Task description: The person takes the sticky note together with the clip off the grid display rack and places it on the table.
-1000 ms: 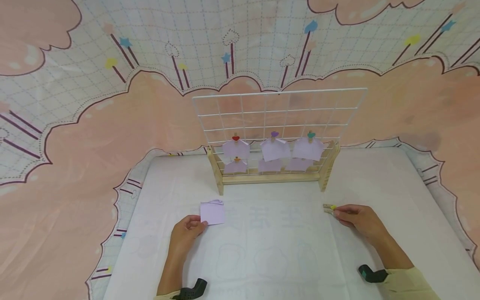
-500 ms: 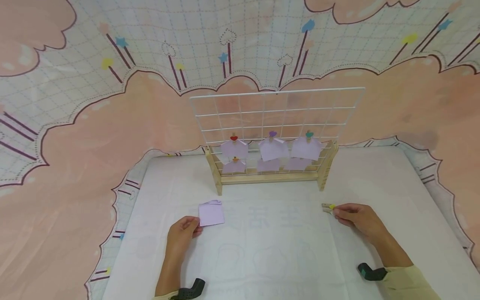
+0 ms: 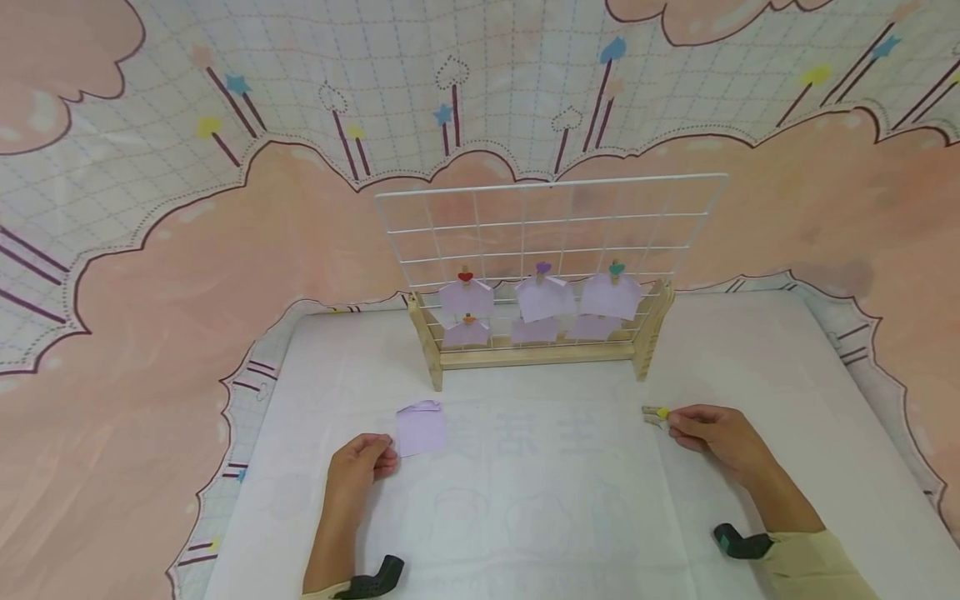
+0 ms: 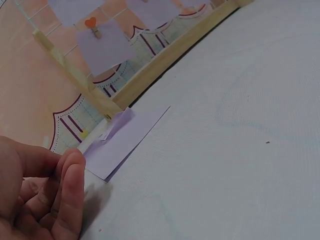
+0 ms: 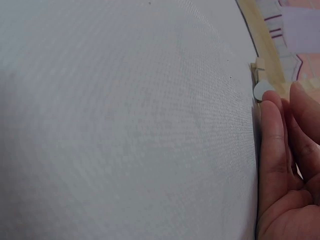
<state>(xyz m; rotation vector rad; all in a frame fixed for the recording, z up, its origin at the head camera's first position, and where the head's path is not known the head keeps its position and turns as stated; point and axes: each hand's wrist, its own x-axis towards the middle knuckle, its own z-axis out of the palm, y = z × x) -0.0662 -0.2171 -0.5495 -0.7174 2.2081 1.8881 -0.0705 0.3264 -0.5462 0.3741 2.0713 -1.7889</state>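
Note:
A small purple paper note (image 3: pixel 422 430), creased along its far edge, lies on the white tabletop left of centre. My left hand (image 3: pixel 360 467) is just beside its left edge, fingers loosely bent and thumb close to the index finger. In the left wrist view the fingertips are right at the paper's edge (image 4: pixel 112 155), apparently not gripping it. Over on the right, my right hand (image 3: pixel 720 437) pinches a small wooden clothespin (image 3: pixel 651 415) with a yellow ornament. The right wrist view shows the clothespin's tip (image 5: pixel 260 67) and a pale round piece beyond the fingertips.
At the back stands a white wire grid (image 3: pixel 551 185) on a wooden base (image 3: pixel 536 357). Several purple notes (image 3: pixel 546 300) hang on it, some with clothespins bearing coloured ornaments. A patterned cloth (image 3: pixel 315 225) forms the backdrop. Black wrist devices (image 3: pixel 742 543) sit near both sleeves.
My left hand has let go of the note and drawn slightly left and toward me, while the note stays on the table. My right hand keeps its pinch on the clothespin, nearly still.

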